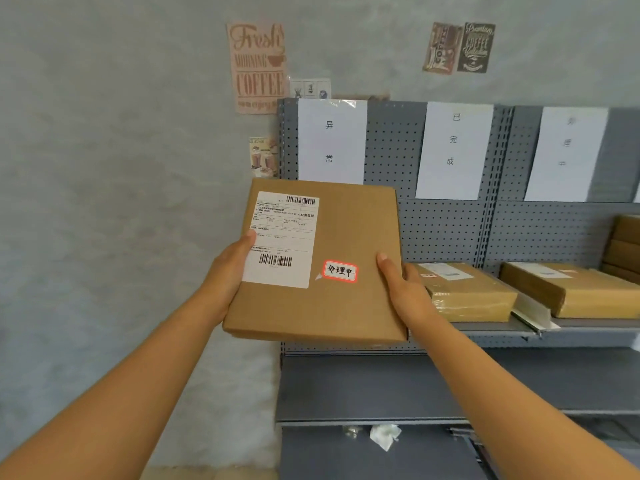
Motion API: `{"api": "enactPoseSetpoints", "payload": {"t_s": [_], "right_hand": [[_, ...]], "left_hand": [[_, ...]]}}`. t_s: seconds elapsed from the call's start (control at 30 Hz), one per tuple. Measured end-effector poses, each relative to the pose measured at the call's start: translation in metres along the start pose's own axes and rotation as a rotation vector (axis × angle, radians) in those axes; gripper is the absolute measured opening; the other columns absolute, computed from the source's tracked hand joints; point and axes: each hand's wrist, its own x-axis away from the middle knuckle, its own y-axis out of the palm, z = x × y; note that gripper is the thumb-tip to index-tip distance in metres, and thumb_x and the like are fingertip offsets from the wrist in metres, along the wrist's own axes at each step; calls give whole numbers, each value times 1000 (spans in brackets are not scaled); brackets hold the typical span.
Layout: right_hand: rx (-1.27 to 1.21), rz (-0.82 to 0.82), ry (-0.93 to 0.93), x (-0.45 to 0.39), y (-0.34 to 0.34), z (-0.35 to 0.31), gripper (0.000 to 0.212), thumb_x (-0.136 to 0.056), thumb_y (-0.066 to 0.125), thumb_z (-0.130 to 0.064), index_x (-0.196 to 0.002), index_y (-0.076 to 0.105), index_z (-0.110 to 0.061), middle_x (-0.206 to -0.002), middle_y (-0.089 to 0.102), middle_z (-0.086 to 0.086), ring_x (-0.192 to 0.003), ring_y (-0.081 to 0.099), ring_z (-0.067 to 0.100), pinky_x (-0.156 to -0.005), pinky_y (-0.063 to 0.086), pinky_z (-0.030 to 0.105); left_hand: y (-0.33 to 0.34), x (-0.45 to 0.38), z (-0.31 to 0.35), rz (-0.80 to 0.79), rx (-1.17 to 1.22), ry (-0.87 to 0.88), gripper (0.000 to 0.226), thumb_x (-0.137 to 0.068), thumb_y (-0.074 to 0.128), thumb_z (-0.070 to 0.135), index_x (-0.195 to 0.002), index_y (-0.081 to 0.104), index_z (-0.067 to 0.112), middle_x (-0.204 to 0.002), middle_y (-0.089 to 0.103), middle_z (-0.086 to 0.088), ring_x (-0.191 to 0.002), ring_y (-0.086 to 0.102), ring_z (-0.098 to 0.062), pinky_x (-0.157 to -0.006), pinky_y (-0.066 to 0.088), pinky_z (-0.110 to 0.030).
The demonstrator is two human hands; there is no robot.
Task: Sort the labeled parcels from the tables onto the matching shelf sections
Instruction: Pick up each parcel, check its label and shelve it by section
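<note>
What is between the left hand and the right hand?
In the head view, the flat cardboard parcel lies between them: the left hand grips its left edge, the right hand its right edge.

The held parcel (332, 258), gripped at both side edges by the left hand (228, 271) and right hand (401, 289), blocks the view of the leftmost shelf (491, 326) section. The middle section carries a wrapped parcel (467, 292), with open air above it up to the pegboard (446, 230). A white divider (533, 315) stands just right of it, then another flat parcel (568, 289) and stacked boxes (623, 247) at the far right. The lower shelf (381, 386) lies bare and open from the front.
</note>
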Motion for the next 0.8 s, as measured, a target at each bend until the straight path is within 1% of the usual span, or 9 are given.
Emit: {"api": "enactPoseSetpoints", "payload": {"t_s": [0.1,0.2,0.3,0.43,0.5,0.57,0.63,0.7,0.8], "right_hand": [[27,65,-5,-29,-23,10,64,-90,49,-64,-136,41,-19,-118,60,0,-100,59,18,-85,46,34],[48,111,1,-59,-46,15,74,-89,48,-66,-142,36,-16,-120,59,2,-103,59,22,-85,46,36],[95,177,5,-88,-74,18,74,-90,46,-66,-144,33,-17,-119,58,1,-103,58,22,-87,46,37],[106,270,14,-118,-121,33,70,-90,46,-66,-142,37,-19,-109,59,-2,-101,59,21,-89,45,38],[116,299,36,-127,-148,42,72,-89,45,-68,-143,37,-21,-115,59,0,-107,58,23,-95,45,41],[106,327,53,-136,-175,52,74,-87,46,-71,-143,37,-22,-120,59,1,-109,58,25,-101,45,45],[94,347,70,-145,-205,61,69,-88,46,-69,-139,38,-23,-119,59,2,-106,58,23,-98,45,44],[95,364,82,-153,-237,70,59,-91,46,-65,-132,39,-24,-116,57,0,-103,55,21,-90,44,38],[99,388,81,-166,-291,85,69,-90,46,-67,-138,40,-18,-109,60,0,-101,59,23,-87,45,37]], "left_hand": [[37,-31,-6,-48,5,8,33,-100,44,54,-110,67,32,-103,76,0,-93,73,-22,-78,56,-36],[74,-64,-9,-110,23,3,34,-99,44,54,-112,66,31,-101,75,1,-92,72,-21,-72,55,-33],[115,-95,-10,-173,44,-7,34,-98,45,57,-105,67,33,-93,77,3,-87,73,-19,-68,54,-31],[178,-121,-14,-279,55,-12,35,-97,45,59,-107,68,34,-95,78,2,-85,74,-20,-69,56,-33],[210,-129,-18,-315,50,-12,35,-97,45,58,-109,67,34,-95,78,2,-84,75,-20,-70,57,-35],[244,-135,-22,-350,48,-21,40,-96,46,60,-116,66,33,-100,77,0,-90,74,-23,-78,59,-40],[279,-138,-25,-373,41,-33,42,-95,46,62,-117,65,33,-102,77,0,-92,74,-24,-81,58,-42],[317,-138,-28,-390,33,-29,36,-97,45,59,-111,66,34,-96,78,2,-87,74,-20,-75,58,-37],[377,-132,-32,-402,38,-28,33,-98,44,57,-106,67,34,-89,78,5,-80,74,-16,-66,55,-32]]}}
